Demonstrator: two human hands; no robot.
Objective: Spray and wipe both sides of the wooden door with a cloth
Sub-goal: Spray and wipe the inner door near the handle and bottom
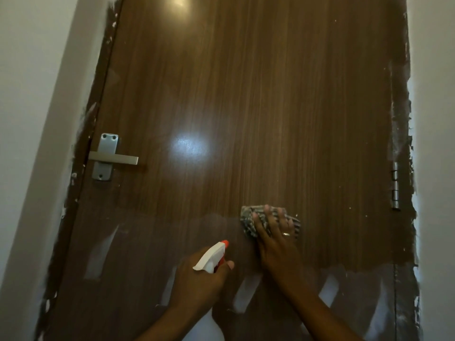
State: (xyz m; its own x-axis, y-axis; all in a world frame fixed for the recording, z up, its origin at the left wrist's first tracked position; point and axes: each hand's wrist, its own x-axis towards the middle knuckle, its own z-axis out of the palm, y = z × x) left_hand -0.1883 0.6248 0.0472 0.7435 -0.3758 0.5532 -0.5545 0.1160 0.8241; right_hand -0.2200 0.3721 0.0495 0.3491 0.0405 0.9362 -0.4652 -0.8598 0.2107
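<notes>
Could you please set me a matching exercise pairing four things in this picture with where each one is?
Things:
1. cloth
2. spray bottle
3. handle
4. hinge

Places:
A. gripped in the left hand
B. right edge of the door
C. pressed to the door under the right hand
D. left edge of the door

Pairs: 1-C, 2-A, 3-D, 4-B
</notes>
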